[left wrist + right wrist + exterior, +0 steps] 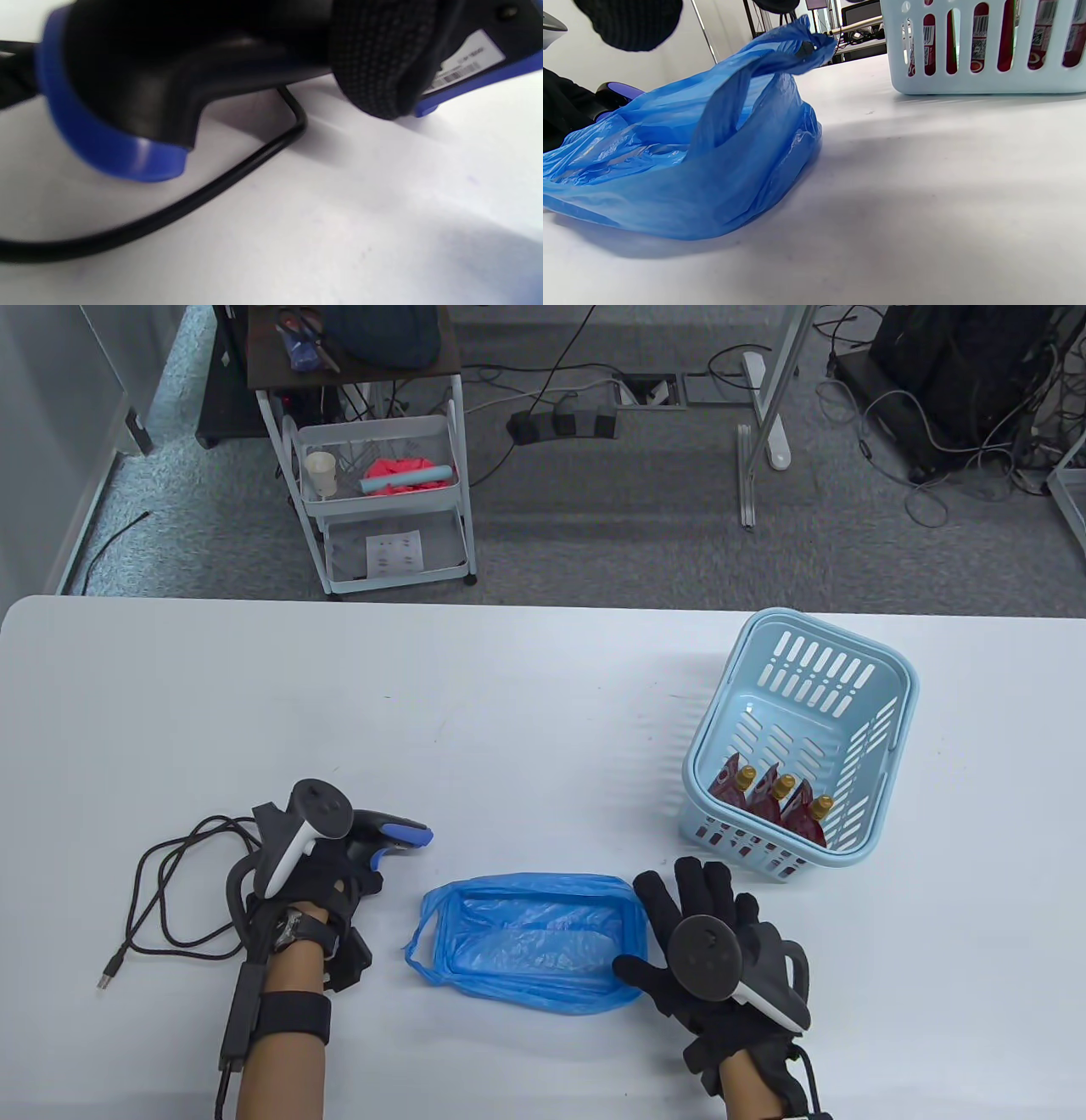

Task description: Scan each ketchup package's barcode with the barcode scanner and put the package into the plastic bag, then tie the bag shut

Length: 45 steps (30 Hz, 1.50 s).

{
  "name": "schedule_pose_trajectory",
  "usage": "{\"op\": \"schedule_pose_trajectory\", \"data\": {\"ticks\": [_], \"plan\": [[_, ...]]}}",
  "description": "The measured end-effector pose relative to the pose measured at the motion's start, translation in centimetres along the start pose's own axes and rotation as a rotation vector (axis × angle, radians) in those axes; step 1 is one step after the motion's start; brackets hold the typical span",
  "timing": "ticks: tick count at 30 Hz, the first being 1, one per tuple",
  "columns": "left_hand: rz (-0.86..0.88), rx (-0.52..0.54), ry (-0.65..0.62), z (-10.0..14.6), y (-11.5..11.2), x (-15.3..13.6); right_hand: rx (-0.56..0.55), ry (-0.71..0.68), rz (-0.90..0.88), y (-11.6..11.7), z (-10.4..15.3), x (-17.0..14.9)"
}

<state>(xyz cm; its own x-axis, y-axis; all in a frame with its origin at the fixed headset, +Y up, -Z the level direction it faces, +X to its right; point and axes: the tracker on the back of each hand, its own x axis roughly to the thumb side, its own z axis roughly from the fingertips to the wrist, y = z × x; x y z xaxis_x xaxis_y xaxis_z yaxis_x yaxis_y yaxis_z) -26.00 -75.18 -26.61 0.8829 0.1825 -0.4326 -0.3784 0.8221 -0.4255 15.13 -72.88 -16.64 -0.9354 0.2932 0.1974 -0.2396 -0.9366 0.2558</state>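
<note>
Ketchup packages (776, 802): three red pouches with gold caps, standing upright inside the light blue basket (882, 661), bunched against its near wall; in the right wrist view their barcode labels show through the basket slots (980, 46). Landmark = plastic bag (530, 937), blue, lying slack on the white table (509, 687) with its mouth spread open and a handle loop trailing off its left end. Basket sits to the right of the bag and further from the person, clear of it. Barcode scanner (386, 836), black with blue trim, is left of the bag and slightly beyond it, head pointing toward the bag; the left wrist view shows it low over the table with a gloved fingertip (377, 63) against its underside by the label. Left hand (327, 869) has its fingers wrapped round the scanner's handle. Scanner cable (170, 899) loops on the table further left of the bag, USB plug end lying loose. Right hand (708, 946) is at the bag's right end, fingers straight and spread, thumb lying on the bag's near right corner, fingertips at the bag's far right corner; gripping nothing. Whether the palm presses on the table, cannot tell. Beyond the table, a white wire trolley (382, 500) stands on the floor.
</note>
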Motion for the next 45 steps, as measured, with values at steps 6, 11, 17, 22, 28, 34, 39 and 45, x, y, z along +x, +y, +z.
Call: {"op": "schedule_pose_trajectory", "data": {"ticks": [6,11,17,22,28,34,39,45], "plan": [[-0.009,-0.024,-0.013,0.0,0.1,0.5,0.011,0.001,-0.020,0.2,-0.2,-0.2],[0.020,-0.055,-0.044,0.1,0.4,0.9,0.015,0.009,-0.031,0.1,-0.4,-0.5],[-0.016,-0.072,-0.066,0.2,0.5,1.5,0.028,0.009,-0.043,0.3,-0.6,-0.7],[-0.009,-0.113,-0.079,-0.1,0.1,1.7,0.026,0.007,-0.047,0.2,-0.7,-0.7],[0.009,-0.205,-0.103,-0.4,-0.5,1.7,0.025,0.012,-0.043,0.3,-0.7,-0.8],[0.016,-0.170,-0.140,0.0,-0.4,2.0,0.026,0.017,-0.039,0.3,-0.7,-0.8],[0.108,-0.120,-0.247,1.3,0.9,1.6,0.026,0.022,-0.036,0.2,-0.7,-0.9],[0.182,0.007,-0.409,3.6,2.0,1.1,0.023,0.016,-0.048,0.3,-0.7,-0.8]]}}
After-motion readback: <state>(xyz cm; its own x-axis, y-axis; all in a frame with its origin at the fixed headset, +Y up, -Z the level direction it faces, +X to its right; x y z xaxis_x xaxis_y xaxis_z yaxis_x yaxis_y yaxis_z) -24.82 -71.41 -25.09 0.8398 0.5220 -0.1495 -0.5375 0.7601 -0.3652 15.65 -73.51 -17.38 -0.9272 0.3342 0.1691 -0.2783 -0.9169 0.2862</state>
